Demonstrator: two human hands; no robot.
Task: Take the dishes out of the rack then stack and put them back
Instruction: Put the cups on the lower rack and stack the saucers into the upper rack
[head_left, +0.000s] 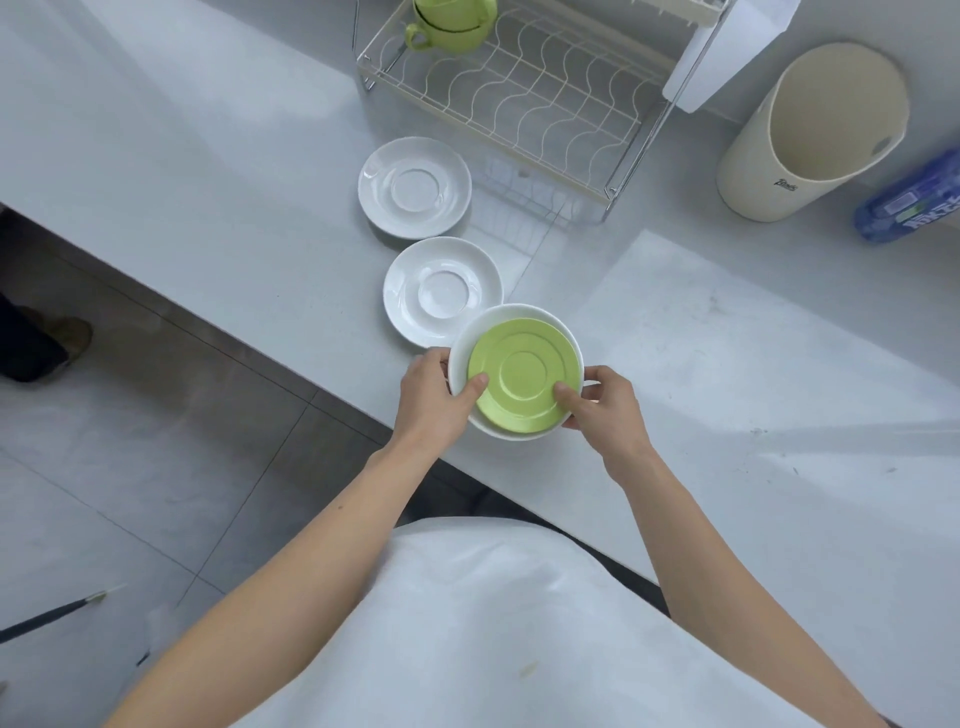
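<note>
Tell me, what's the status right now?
Left hand and right hand gripping white plate with green saucer on it. Nothing blocking the rack.

left hand (434, 397), right hand (605, 408), fingers curled

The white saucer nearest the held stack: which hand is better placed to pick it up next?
Probably the left hand. That white saucer lies up and left of the stack, green saucer on top, nearer the left hand. The right hand would need to cross over.
</note>
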